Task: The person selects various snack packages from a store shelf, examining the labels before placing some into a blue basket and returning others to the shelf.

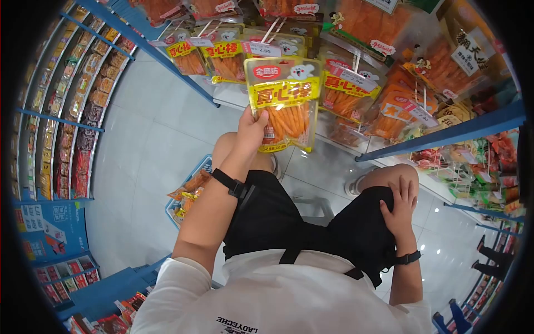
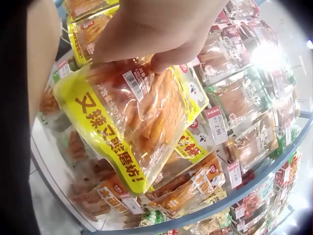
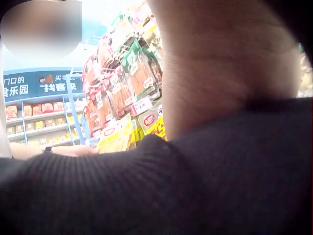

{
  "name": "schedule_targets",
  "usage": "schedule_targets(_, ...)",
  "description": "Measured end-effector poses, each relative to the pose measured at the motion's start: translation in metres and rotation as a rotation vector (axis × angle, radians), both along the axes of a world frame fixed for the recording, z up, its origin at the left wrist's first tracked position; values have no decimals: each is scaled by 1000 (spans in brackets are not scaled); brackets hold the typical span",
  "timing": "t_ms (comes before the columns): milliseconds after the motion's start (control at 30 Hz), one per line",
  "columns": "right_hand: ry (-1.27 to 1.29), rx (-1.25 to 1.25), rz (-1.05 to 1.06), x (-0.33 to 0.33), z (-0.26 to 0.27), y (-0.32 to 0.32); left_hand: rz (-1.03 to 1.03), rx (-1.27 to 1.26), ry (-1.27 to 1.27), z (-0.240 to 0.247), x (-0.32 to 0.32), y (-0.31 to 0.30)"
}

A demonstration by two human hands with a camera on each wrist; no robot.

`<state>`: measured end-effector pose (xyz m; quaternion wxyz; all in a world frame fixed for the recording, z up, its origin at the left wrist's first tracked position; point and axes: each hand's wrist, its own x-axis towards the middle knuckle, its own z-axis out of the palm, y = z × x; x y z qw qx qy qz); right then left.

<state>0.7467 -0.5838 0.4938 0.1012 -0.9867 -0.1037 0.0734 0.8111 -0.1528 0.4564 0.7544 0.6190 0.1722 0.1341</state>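
Observation:
My left hand point(image 1: 251, 129) grips a yellow and clear snack packet point(image 1: 285, 103) of orange sticks by its lower left corner, holding it up in front of the hanging rack. In the left wrist view the fingers point(image 2: 161, 34) pinch the packet point(image 2: 132, 122) at its top edge, barcode side showing. My right hand point(image 1: 400, 203) lies flat with spread fingers on the black shorts over my right knee, holding nothing. The right wrist view is mostly filled by skin and the black fabric point(image 3: 195, 186).
Pegs with similar snack packets point(image 1: 222, 58) and price tags hang ahead on a blue-edged rack point(image 1: 445, 136). A blue basket point(image 1: 181, 209) with packets stands on the tiled floor at my left. Stocked shelves point(image 1: 67, 100) line the aisle's left; another person's legs point(image 1: 489, 261) show at far right.

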Motion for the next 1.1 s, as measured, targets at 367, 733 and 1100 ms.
schedule_targets(367, -26, -114, -101, 9, -3, -3, -129, 70, 35, -13, 27, -9)
schedule_targets(733, -75, -85, -151, 11, -5, -15, -351, 28, -105, 1, 53, -81)
schedule_targets(1100, -97, -17, -190, 8, -2, -25, -348, 62, -45, -3, 74, -85)
